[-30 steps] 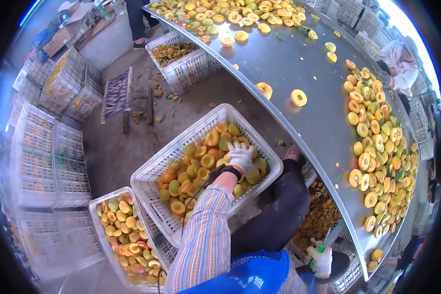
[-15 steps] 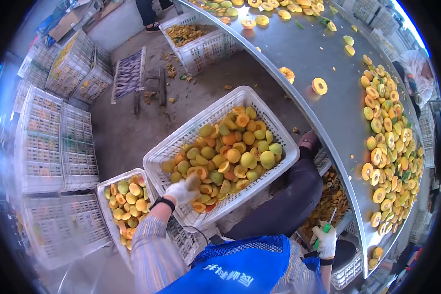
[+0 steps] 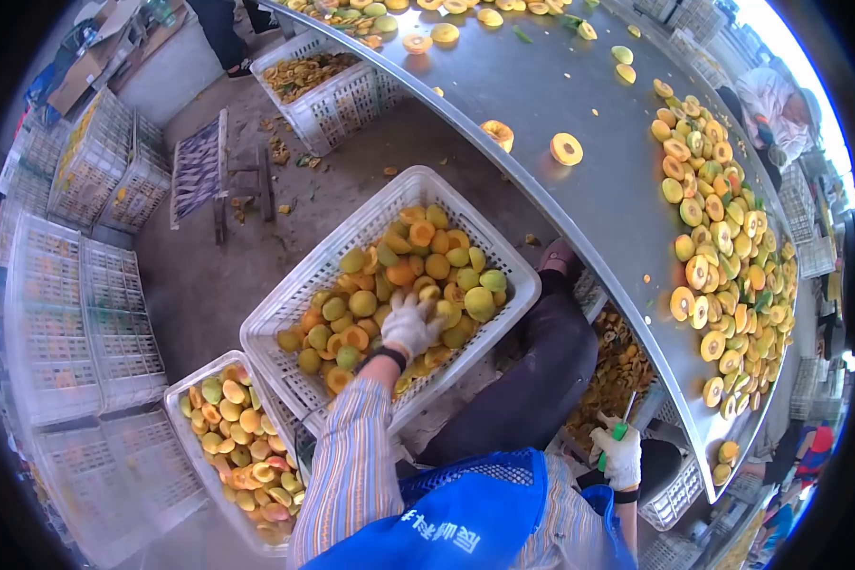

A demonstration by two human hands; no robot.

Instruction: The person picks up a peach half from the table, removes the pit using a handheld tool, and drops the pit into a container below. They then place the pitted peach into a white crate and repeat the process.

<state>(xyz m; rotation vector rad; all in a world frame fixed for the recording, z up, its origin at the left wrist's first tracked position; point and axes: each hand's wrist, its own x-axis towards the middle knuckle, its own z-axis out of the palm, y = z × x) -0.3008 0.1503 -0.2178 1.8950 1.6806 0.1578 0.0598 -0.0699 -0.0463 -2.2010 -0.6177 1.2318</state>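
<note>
My left hand (image 3: 411, 325), in a white glove with a dark band at the wrist, reaches into a white plastic crate (image 3: 285, 294). Its fingers are spread over the stone fruit (image 3: 363, 304) there, which looks like apricots or small peaches, some whole and some halved. The fingertips are slightly blurred and touch or hover just above the pile. Low at the right, my gloved right hand (image 3: 621, 460) is closed around the green handle of a screwdriver-like tool (image 3: 618, 433). Its thin metal shaft points upward.
A second crate (image 3: 176, 404) of cut fruit stands at the lower left. To the right, a metal table (image 3: 598, 214) carries halved fruit (image 3: 731, 256). Stacked crates (image 3: 47, 313) line the left side. A low stool (image 3: 198, 171) and a crate of scraps (image 3: 328, 119) stand farther back. A person (image 3: 769, 104) is across the table.
My left hand has moved from the crate's near left side to the middle of its fruit, fingers now spread. My right hand keeps the tool. The whole view has shifted left.
</note>
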